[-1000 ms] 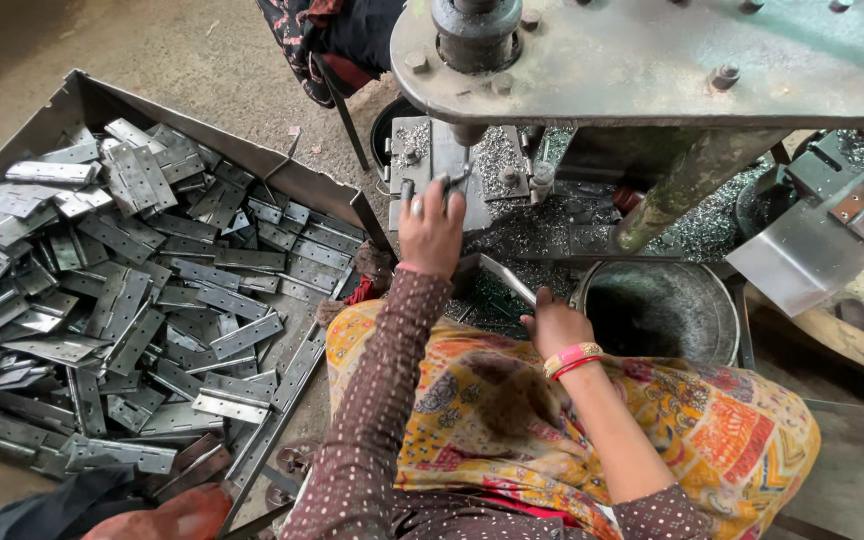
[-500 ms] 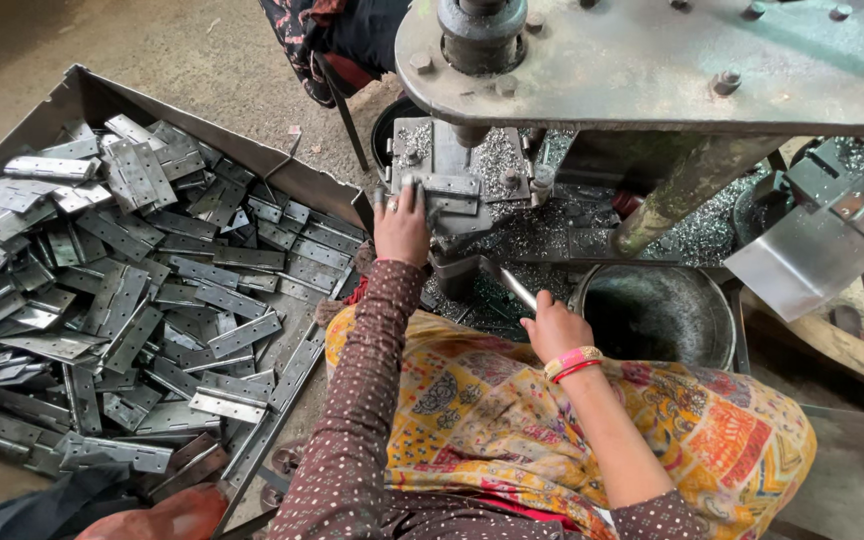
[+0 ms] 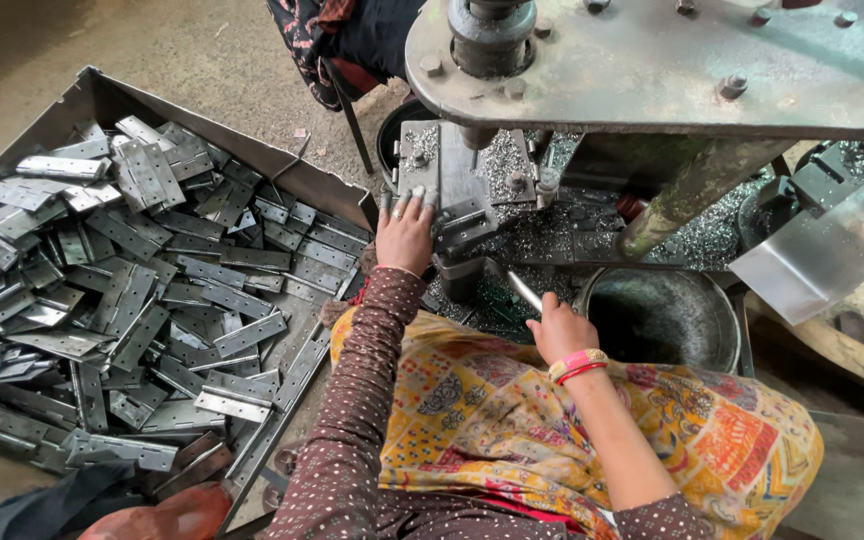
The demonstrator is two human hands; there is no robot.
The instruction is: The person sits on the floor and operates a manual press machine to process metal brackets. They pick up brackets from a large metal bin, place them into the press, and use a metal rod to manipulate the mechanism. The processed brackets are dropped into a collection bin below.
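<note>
At 12 o'clock, left hand (image 3: 405, 235) lies flat, fingers spread, on press die (image 3: 452, 195). Right hand (image 3: 559, 333), at 3 o'clock, fist shut round thin metal rod (image 3: 524, 291), tip twd die.

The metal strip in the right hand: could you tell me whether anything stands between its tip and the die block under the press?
Nothing visible does. The right hand holds the metal strip angled up toward the die block, with open space between. The left hand rests on the block's left side, clear of that path.
</note>
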